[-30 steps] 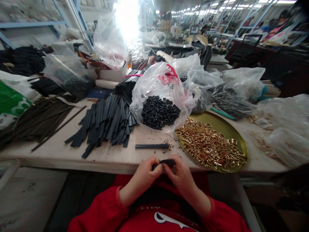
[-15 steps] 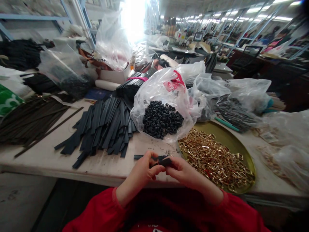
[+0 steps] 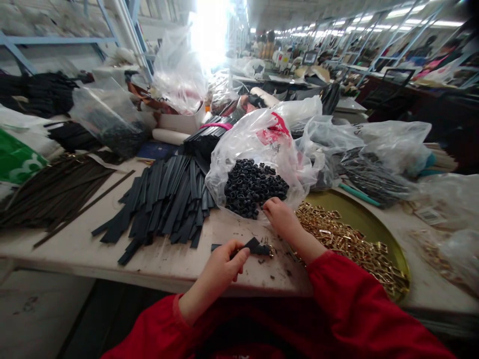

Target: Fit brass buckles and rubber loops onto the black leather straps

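Moved forward since the earlier frame, the right hand (image 3: 279, 214) is held at the near edge of the black loops (image 3: 249, 183), grip unclear; by the left hand (image 3: 226, 260), farther off, the black strip (image 3: 252, 244) is pinched, slanted away rightward.

Clear bag (image 3: 396, 141) at right bears a dark "S", mark beside it unclear. Red print on loop-filled bag (image 3: 243, 139), white lettering on green bag (image 3: 14, 152) and pale label (image 3: 430, 216) are illegible
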A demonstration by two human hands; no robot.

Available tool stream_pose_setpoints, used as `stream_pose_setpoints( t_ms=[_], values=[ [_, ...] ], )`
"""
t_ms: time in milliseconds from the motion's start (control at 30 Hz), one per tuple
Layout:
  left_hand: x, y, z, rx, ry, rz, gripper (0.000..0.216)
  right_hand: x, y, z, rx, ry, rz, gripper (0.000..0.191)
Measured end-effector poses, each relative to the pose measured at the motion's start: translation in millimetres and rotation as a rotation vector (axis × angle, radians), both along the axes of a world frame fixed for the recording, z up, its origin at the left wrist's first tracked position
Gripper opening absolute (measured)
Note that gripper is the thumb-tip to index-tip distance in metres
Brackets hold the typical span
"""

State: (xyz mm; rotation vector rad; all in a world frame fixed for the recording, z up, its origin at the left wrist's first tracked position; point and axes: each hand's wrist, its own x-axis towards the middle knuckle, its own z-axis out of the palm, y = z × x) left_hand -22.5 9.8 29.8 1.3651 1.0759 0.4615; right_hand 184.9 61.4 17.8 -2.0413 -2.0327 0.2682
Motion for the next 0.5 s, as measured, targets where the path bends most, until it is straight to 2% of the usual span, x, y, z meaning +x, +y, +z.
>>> stream_pose_setpoints(
  t_ms=[100,167,233,300,500],
  values=[
    [3,-3,5.5,0.016,-0.065,0.064,0.024,-3,-29,12.1,-0.044,0.618,-0.069,0.012],
    [6,-7,9.2,0.037,-0.109,0.097,0.025,-11,-52,19.9,-0.098,1.029,-0.111,0.021],
    [8,-10,11.4,0.070,-0.130,0.107,0.026,-23,-72,25.6,-0.116,1.284,-0.147,0.029],
    [9,-15,11.7,0.110,-0.124,0.106,0.027,-33,-87,28.4,-0.126,1.409,-0.174,0.030],
    [3,-22,7.1,0.165,-0.074,0.144,0.025,-43,-102,22.7,-0.096,1.536,-0.248,0.028]
  ],
)
